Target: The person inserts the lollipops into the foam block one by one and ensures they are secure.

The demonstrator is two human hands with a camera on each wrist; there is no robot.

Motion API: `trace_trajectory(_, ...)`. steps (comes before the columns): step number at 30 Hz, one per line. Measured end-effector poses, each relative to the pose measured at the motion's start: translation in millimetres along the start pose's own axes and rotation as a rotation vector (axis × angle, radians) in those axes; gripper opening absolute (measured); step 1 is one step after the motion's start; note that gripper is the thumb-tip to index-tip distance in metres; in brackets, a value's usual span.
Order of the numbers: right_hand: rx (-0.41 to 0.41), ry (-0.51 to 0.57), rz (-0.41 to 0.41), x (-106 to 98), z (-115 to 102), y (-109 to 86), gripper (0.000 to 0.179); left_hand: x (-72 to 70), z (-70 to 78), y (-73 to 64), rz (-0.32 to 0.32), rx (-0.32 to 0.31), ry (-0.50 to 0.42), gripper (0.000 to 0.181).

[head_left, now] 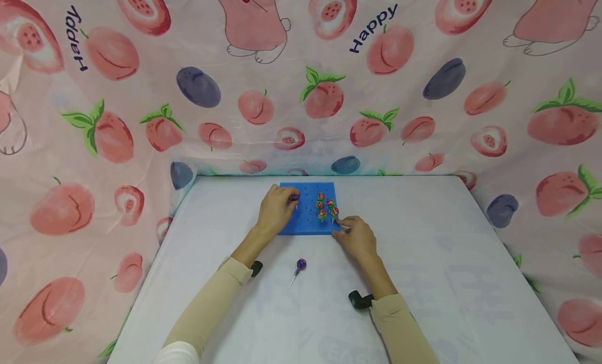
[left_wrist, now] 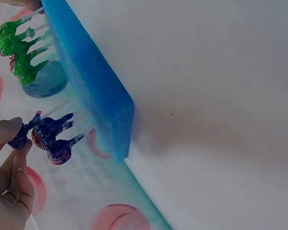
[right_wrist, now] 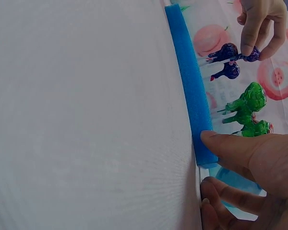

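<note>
My left hand (head_left: 274, 210) pinches a purple-wrapped lollipop (left_wrist: 19, 140) by its candy end, over the left side of a blue foam board (head_left: 308, 231). In the left wrist view its white stick points toward the board, with the tip apart from it. Beside it, purple lollipops (left_wrist: 59, 152) stand with their sticks in the foam. Several green-and-red lollipops (head_left: 322, 214) stand upright toward the board's right side. My right hand (head_left: 358, 239) rests at the board's front right corner; its thumb (right_wrist: 225, 143) touches the front face, the other fingers lying past the corner.
Another purple lollipop (head_left: 301, 265) lies loose on the white table (head_left: 423, 259), nearer me than the board, its stick toward me. Rows of small holes mark the board's top. A fruit-patterned cloth (head_left: 282, 108) hangs behind and along both sides.
</note>
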State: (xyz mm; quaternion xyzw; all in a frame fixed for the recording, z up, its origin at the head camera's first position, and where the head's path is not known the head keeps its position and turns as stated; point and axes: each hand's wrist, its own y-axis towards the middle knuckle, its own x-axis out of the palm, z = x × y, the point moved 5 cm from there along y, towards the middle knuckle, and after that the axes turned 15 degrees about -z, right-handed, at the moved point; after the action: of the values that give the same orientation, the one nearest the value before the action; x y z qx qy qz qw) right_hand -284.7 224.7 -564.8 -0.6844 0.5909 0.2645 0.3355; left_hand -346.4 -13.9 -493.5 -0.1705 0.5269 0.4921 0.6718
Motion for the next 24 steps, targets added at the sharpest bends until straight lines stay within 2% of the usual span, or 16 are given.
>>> trace_trajectory(5,-0.002,-0.005,0.004,0.0,0.1,0.0,0.043,2.6,-1.6,0.8,0.018,0.011,0.008,0.019)
trace_trajectory(12,-0.033,-0.006,0.010,-2.0,-2.5,-2.7,0.043,4.2,-1.2,0.8,0.009,0.010,0.009,0.019)
trace_trajectory(24,-0.027,0.001,0.006,-1.6,-1.3,-2.1,0.042,11.4,-3.7,3.9,0.026,0.047,0.043,0.018)
